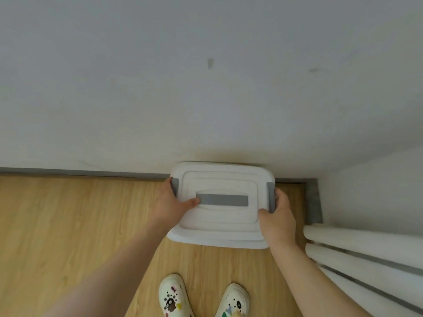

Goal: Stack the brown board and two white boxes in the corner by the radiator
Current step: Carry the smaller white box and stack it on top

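Note:
A white plastic box (220,227) with a ribbed lid, a grey centre handle and grey side clasps is seen from above, close to the wall near the corner. My left hand (172,204) grips its left side, thumb resting on the lid by the grey handle. My right hand (278,219) grips its right side at the grey clasp. A darker brown strip, maybe the brown board (289,191), shows on the floor just right of the box. Whatever lies under the box is hidden, and no second white box shows.
A white radiator (366,252) with horizontal tubes runs along the right wall. A grey skirting board (80,172) lines the white wall ahead. The floor (68,225) is light wood. My two white clogs (201,298) with charms stand just behind the box.

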Demonstrator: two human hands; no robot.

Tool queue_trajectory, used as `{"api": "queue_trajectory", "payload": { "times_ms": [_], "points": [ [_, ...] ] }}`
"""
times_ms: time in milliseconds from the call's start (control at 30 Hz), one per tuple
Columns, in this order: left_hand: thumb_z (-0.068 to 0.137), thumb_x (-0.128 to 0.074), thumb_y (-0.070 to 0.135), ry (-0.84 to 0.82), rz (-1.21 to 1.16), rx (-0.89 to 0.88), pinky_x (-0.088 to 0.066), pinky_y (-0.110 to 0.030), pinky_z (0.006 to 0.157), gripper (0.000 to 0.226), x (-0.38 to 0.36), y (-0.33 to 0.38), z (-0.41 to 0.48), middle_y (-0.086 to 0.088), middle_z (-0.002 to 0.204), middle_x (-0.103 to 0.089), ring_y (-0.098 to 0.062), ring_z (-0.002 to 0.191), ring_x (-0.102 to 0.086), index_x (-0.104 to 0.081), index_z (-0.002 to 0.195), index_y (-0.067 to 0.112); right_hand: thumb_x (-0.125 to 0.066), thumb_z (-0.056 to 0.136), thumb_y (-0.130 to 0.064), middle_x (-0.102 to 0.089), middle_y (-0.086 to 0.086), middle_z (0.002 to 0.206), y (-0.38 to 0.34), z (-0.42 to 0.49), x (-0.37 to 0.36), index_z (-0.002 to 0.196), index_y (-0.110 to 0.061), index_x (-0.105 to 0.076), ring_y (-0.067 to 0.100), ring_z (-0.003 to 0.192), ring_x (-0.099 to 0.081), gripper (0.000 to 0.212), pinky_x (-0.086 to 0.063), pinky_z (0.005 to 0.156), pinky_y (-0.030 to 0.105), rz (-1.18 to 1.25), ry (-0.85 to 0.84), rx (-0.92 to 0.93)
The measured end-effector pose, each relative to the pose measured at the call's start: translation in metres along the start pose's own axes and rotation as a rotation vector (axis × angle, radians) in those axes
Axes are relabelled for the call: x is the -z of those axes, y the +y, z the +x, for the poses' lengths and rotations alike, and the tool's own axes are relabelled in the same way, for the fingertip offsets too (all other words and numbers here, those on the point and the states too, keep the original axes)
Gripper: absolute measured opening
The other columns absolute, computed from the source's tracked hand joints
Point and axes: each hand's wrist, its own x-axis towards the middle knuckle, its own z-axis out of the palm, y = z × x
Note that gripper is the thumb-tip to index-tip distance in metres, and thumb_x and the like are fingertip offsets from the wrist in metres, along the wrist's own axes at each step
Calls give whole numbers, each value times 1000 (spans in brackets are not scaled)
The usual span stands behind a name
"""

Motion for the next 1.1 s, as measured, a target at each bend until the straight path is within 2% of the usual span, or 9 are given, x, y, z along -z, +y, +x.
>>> {"api": "queue_trajectory", "payload": {
  "times_ms": [100, 233, 333, 400, 567, 700, 833, 967, 1100],
  "points": [
    [64, -83, 46, -25, 5, 15, -45, -45, 100, 101, -3, -3, 7, -2, 137, -49, -24, 122, -50, -30, 145, 17, -51, 91, -4, -51, -10, 98, 4, 4, -4, 145, -27, -33, -6, 65, -45, 61, -31, 46, 9, -12, 19, 7],
    [64, -83, 46, -50, -33, -2, -44, -46, 102, 101, -4, 0, 8, 0, 139, -49, -23, 126, -49, -30, 146, 18, -49, 91, -2, -55, -3, 108, 3, 7, -5, 146, -22, -34, 1, 72, -48, 60, -32, 53, 11, -18, 63, 2],
    [67, -82, 43, -46, -21, -30, -43, -44, 103, 99, -2, 5, 14, 3, 140, -47, -22, 128, -47, -29, 148, 19, -49, 90, -1, -59, 5, 121, 1, 8, -7, 146, -22, -33, 14, 89, -52, 61, -42, 63, 21, -3, 66, -3],
    [69, -82, 40, -49, -31, -31, -44, -41, 101, 95, -2, 7, 18, 4, 137, -49, -21, 126, -48, -31, 146, 20, -49, 90, -1, -59, 7, 123, -2, 12, -7, 146, -22, -33, 16, 91, -52, 62, -44, 69, 27, -15, 62, -9],
    [72, -81, 37, -52, -56, -21, -43, -42, 103, 94, -3, 1, 18, 3, 140, -47, -22, 127, -47, -28, 148, 21, -47, 91, -2, -60, 9, 119, -2, 11, -13, 149, -21, -27, 17, 82, -51, 64, -35, 51, 18, -94, 55, -25],
    [72, -81, 36, -39, -66, -24, -43, -34, 97, 93, -6, -2, 18, 6, 136, -47, -21, 126, -47, -29, 147, 21, -44, 91, -1, -60, 8, 118, -1, 10, -15, 150, -22, -23, 12, 71, -49, 67, -35, 48, 19, -128, 64, -21],
    [70, -82, 39, -45, -85, -27, -43, -42, 103, 97, -4, -3, 23, 4, 142, -47, -22, 129, -45, -28, 149, 22, -41, 90, 0, -60, 5, 110, -2, 13, -15, 150, -22, -23, 7, 65, -49, 66, -35, 48, 19, -133, 60, -9],
    [66, -84, 40, -41, -111, -37, -45, -45, 103, 99, -5, -3, 22, 4, 141, -48, -22, 128, -47, -30, 148, 22, -40, 93, -3, -60, 8, 120, 1, 14, -11, 151, -24, -21, 20, 87, -56, 64, -43, 62, 26, -140, 33, 5],
    [64, -82, 49, -43, -121, -32, -46, -43, 100, 108, 1, -6, 15, 1, 141, -48, -21, 124, -50, -24, 151, 23, -42, 95, -8, -55, 7, 132, 0, 13, -2, 151, -25, -21, 23, 99, -57, 63, -43, 76, 29, -128, -8, -20]
  ]
}}
